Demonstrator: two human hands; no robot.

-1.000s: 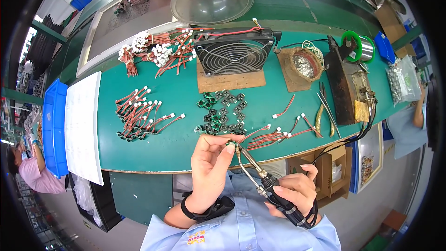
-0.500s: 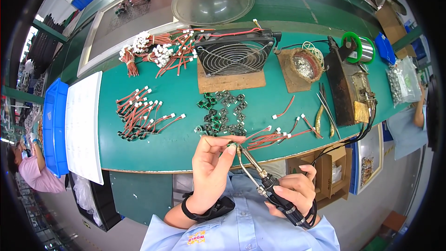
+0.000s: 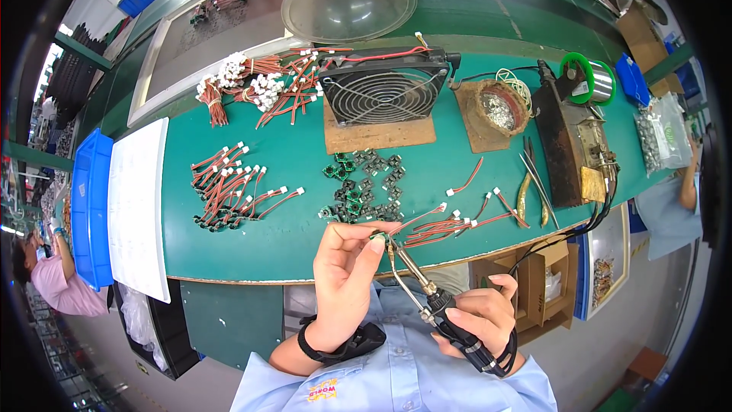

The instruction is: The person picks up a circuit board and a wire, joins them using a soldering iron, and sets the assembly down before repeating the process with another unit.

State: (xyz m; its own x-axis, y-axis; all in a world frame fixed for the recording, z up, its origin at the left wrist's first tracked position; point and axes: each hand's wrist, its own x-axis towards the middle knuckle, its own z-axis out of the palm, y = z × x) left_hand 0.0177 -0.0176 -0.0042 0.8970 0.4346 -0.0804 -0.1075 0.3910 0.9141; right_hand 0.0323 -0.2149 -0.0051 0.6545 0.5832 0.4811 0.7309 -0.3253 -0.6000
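Between thumb and fingers, my left hand (image 3: 343, 267) pinches a small green circuit board (image 3: 379, 236) at the table's front edge. A red-and-black wire lead with a white connector (image 3: 441, 207) runs from the board to the right. Wrapped around the black handle of a soldering iron (image 3: 450, 317), my right hand (image 3: 482, 314) holds its tip against or very close to the board. A thin metal tube lies along the iron to the same spot. Loose wire leads (image 3: 435, 230) lie just beyond the tip. Small circuit boards (image 3: 358, 191) are grouped behind my left hand.
Boards with wires attached (image 3: 229, 191) lie to the left, near a white sheet (image 3: 139, 206) and blue bin (image 3: 91, 210). A black fan (image 3: 387, 91) stands at the back. Right are a solder pot (image 3: 499, 107), pliers (image 3: 524, 194), tweezers (image 3: 540, 187) and a solder spool (image 3: 598, 80).
Both hands have shifted very slightly to the left, with the iron's tip staying at the board. Nothing else has visibly moved.
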